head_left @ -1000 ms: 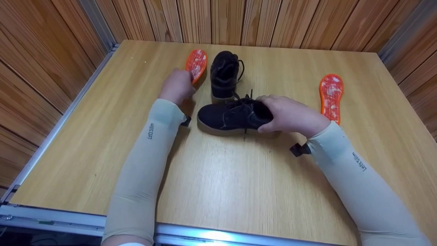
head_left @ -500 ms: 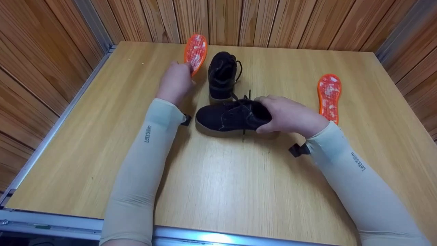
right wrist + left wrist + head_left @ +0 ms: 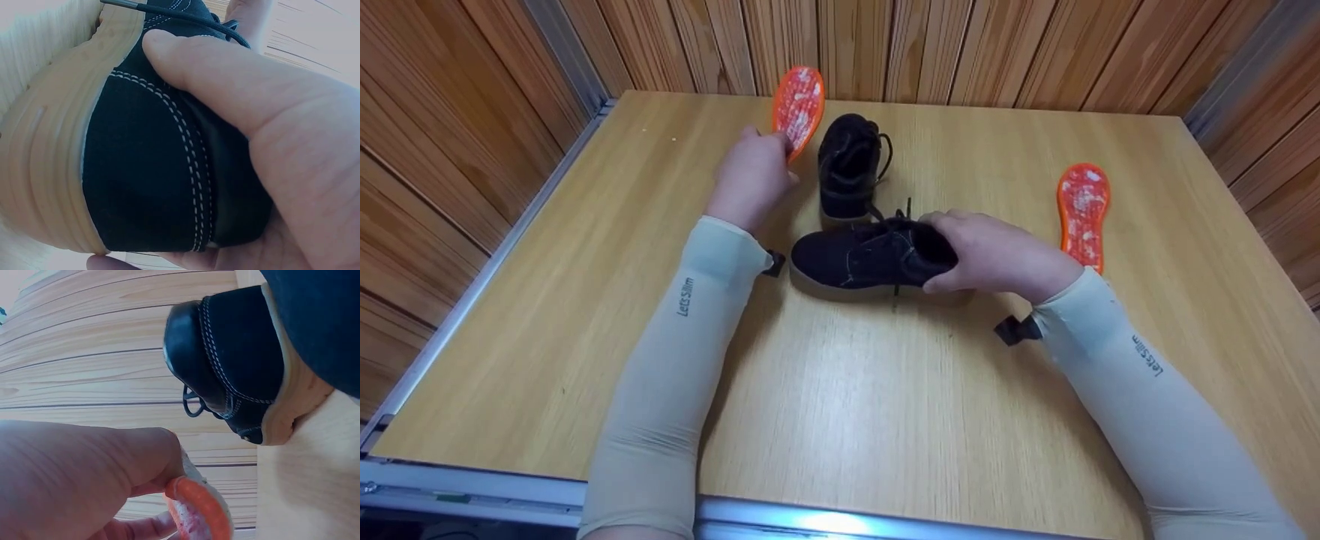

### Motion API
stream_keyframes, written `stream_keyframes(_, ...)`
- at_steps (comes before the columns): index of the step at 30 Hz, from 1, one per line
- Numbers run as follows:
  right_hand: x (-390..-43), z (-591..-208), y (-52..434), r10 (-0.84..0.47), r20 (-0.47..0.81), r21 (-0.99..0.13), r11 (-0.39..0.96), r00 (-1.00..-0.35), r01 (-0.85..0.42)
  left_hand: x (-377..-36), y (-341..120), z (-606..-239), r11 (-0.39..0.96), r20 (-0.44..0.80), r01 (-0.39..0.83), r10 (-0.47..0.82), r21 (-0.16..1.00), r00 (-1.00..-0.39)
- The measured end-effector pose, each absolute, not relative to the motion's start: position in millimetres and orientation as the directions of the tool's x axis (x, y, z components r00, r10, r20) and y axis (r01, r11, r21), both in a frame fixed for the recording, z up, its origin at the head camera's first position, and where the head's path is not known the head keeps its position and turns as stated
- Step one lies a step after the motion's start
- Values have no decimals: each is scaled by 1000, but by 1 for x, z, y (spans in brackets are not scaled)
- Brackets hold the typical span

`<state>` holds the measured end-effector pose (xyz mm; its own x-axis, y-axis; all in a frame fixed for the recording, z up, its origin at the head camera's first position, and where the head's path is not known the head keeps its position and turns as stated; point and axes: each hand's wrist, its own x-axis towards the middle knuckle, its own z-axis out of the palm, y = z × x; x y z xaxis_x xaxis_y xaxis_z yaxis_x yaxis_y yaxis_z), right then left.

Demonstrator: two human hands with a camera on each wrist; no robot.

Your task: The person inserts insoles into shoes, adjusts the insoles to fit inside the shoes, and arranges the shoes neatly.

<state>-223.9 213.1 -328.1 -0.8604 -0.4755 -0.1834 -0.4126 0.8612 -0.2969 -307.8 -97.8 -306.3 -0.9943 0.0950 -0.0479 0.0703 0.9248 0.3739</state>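
The left hand (image 3: 751,176) pinches the heel end of an orange insole (image 3: 796,109), which sticks up off the table (image 3: 885,390) and leans away from the hand toward the wooden wall (image 3: 885,45). In the left wrist view the fingers (image 3: 112,461) curl round the insole's edge. Just to the right of this hand stands a black shoe (image 3: 849,165) with its laces loose. The right hand (image 3: 997,251) grips the heel of a second black shoe (image 3: 862,259), thumb on the near side, fingers over the collar; this shoe lies across, its toe pointing toward the left forearm. Beyond the right hand a second orange insole (image 3: 1082,210) lies flat on the table, apart from the hand
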Motion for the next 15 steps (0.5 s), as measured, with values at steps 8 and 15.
stream_keyframes(8, -224, -327, 215, -490, -184, -290, 855, -852, -429, -304, -92, -299, 917, -50, 82, 110, 390, -993)
stream_keyframes(15, -223, -327, 216, -502, -182, -302, 847, -846, -437, -297, -86, -298, 911, 17, 138, 142, 388, -990)
